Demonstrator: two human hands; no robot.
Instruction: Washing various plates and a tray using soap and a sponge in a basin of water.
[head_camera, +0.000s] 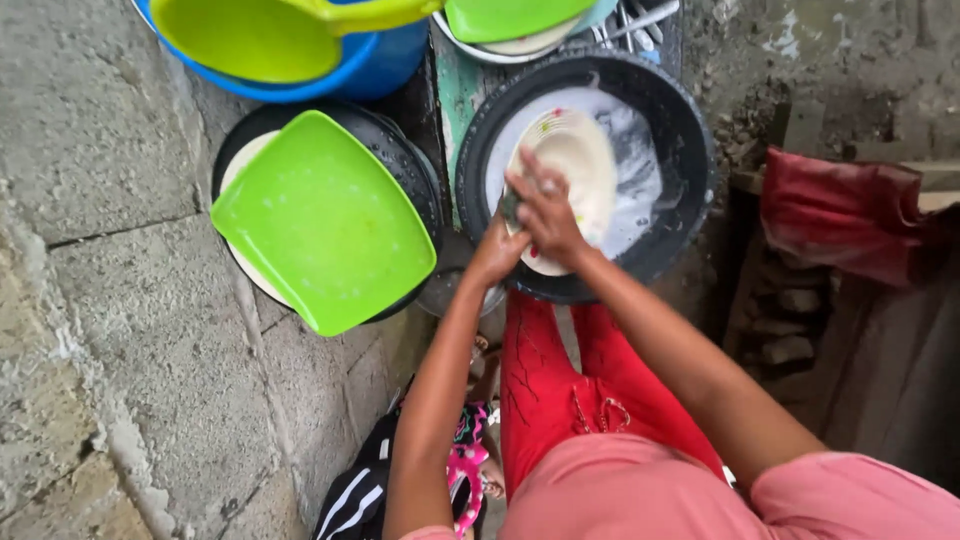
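both hands meet over the black basin (690, 150) of soapy water. the left hand (497, 252) grips the lower edge of a white plate (580, 160), fingers curled under its rim, and holds it tilted. the right hand (545, 210) lies spread on the plate's face, pressing something small and dark that i cannot make out. both forearms reach forward, elbows bent. a green square tray (320, 220) rests on another basin to the left.

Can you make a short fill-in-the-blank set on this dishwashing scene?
1. The round white plate is held over the ____ round basin of soapy water.
2. The right hand rests on the ____.
3. The square plastic tray on the other basin is ____.
4. The left hand is at the plate's ____ edge.

Missing: black; plate; green; lower
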